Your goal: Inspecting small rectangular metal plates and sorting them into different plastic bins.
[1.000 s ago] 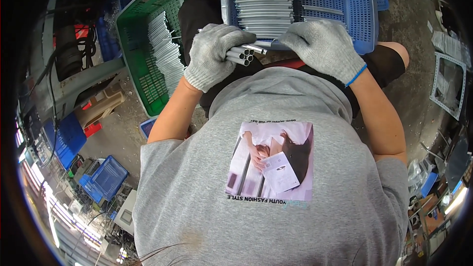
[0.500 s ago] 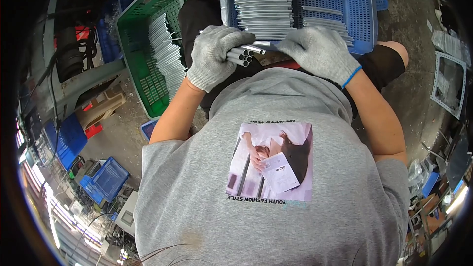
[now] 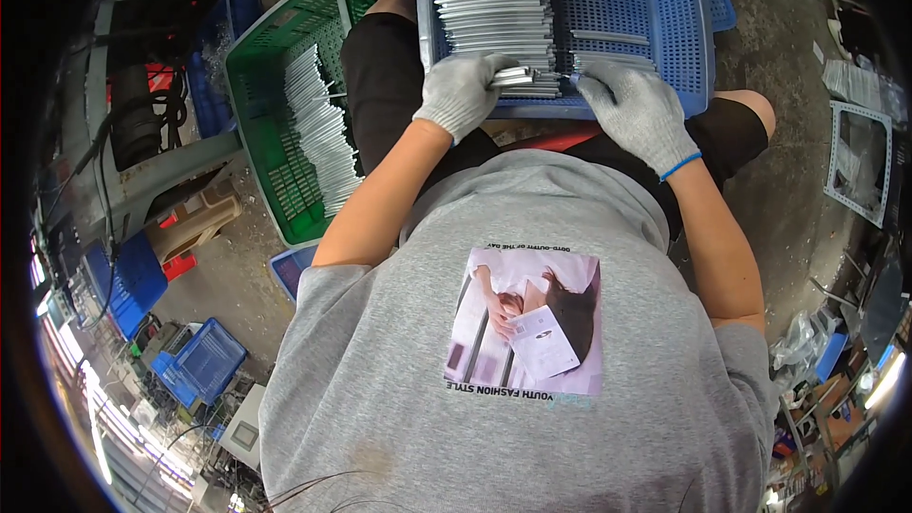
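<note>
The left hand (image 3: 463,92) grips some tubes (image 3: 513,77); the right hand (image 3: 635,104) lies flat. The tubes could slip off the crate (image 3: 665,28).

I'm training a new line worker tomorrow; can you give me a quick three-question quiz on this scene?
1. True or false: both hands wear grey knit gloves.
2. What does the left hand hold? A) a few grey metal tubes B) a red tool C) a cardboard sheet
3. Fill in: the right hand rests in the ____ crate; the green crate stands at the person's left.

Key: 1 true; 2 A; 3 blue.
</note>
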Available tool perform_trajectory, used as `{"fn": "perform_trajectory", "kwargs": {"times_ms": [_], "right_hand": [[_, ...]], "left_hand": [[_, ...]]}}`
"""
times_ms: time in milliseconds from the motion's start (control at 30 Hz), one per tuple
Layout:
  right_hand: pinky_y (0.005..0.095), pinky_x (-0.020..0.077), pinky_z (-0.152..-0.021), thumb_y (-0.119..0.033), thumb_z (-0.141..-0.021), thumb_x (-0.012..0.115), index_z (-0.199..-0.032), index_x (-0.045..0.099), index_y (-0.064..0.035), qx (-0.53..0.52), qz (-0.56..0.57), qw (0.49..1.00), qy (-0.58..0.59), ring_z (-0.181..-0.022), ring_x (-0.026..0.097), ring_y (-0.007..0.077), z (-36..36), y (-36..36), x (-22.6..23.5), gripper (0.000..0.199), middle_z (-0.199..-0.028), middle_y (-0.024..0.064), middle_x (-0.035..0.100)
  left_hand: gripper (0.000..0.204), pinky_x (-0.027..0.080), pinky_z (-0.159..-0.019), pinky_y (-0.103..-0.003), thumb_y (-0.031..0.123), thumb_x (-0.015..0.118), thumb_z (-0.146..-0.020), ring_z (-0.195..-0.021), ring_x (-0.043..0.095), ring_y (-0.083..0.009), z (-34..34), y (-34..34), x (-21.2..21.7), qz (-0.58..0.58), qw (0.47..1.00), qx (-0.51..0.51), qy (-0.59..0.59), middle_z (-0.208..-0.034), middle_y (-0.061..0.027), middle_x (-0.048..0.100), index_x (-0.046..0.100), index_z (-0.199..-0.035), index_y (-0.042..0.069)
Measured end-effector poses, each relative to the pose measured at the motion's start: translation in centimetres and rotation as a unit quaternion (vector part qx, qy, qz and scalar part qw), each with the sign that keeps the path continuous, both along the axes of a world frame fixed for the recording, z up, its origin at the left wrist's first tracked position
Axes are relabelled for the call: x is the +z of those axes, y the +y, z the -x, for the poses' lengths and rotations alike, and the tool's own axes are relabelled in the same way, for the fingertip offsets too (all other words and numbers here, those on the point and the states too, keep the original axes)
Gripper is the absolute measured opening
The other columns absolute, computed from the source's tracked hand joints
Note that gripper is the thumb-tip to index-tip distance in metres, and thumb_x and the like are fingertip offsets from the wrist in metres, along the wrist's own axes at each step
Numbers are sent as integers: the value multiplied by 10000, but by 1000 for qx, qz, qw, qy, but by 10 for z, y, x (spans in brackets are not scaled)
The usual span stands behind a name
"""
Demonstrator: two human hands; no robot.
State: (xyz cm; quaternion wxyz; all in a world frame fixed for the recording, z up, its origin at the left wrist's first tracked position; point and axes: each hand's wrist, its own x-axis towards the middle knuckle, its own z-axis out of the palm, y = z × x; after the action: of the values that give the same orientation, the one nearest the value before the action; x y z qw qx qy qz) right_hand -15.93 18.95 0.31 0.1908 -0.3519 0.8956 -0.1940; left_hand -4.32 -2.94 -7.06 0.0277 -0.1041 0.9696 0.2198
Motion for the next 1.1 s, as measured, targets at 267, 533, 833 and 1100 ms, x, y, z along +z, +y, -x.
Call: {"fn": "perform_trajectory", "kwargs": {"times_ms": [267, 533, 833, 1100], "right_hand": [[396, 545, -539, -310, -1006, 571, -906, 755, -120, 3, -31, 999, 31, -533, 649, 272, -7, 8, -2, 283, -712, 66, 735], [375, 490, -482, -290, -978, 603, -879, 756, -124, 49, 21, 998, 18, -498, 617, 245, -15, 2, 17, 246, -678, 58, 723], [362, 471, -463, -289, -968, 615, -869, 764, -119, 73, 11, 997, 11, -490, 610, 227, -20, -2, 27, 246, -665, 58, 716], [340, 477, -461, -297, -967, 628, -896, 784, -119, 87, -8, 996, 30, -494, 616, 203, -20, -1, 21, 247, -665, 45, 717]], "left_hand": [[357, 541, -694, -362, 100, 714, -868, -736, 700, -232, 1, -3, -11, 54, 996, -68, 32, -909, -40, 772, 748, -1211, 193], [287, 533, -705, -345, 95, 726, -864, -717, 663, -228, -29, -14, 20, -130, 986, -18, 102, -872, -34, 756, 766, -1146, 131], [192, 510, -777, -318, 111, 752, -837, -743, 662, -191, -37, -11, 35, -192, 970, -60, 139, -892, -15, 767, 790, -1024, 92], [185, 492, -825, -304, 132, 743, -809, -744, 665, -165, -36, -6, 45, -181, 966, -66, 175, -896, 6, 782, 801, -982, 100]]}}
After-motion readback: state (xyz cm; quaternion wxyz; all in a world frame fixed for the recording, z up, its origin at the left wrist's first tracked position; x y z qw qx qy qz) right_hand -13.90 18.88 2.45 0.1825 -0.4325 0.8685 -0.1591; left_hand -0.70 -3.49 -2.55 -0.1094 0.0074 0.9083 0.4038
